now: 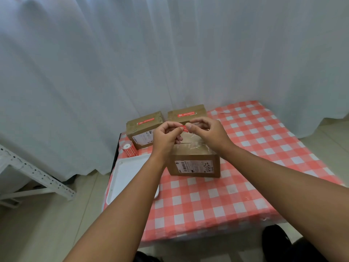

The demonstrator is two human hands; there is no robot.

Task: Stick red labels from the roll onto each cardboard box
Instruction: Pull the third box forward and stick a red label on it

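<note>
Both hands pinch one small red label (183, 128) above the nearest cardboard box (194, 165). My left hand (166, 137) holds its left end, my right hand (207, 132) its right end. The near box has clear tape on top and a white shipping label with "4432" on its front. Two more boxes stand behind: the back left box (140, 133) and the back right box (188, 113), each with a red label stuck on top. The red label roll (130, 148) lies at the table's left edge beside the back left box.
A white tray (124, 178) lies on the left part of the red-and-white checked tablecloth (245, 186). White curtains hang behind. A white metal rack (28, 171) stands on the floor at left. Dark shoes (275, 237) show at the bottom.
</note>
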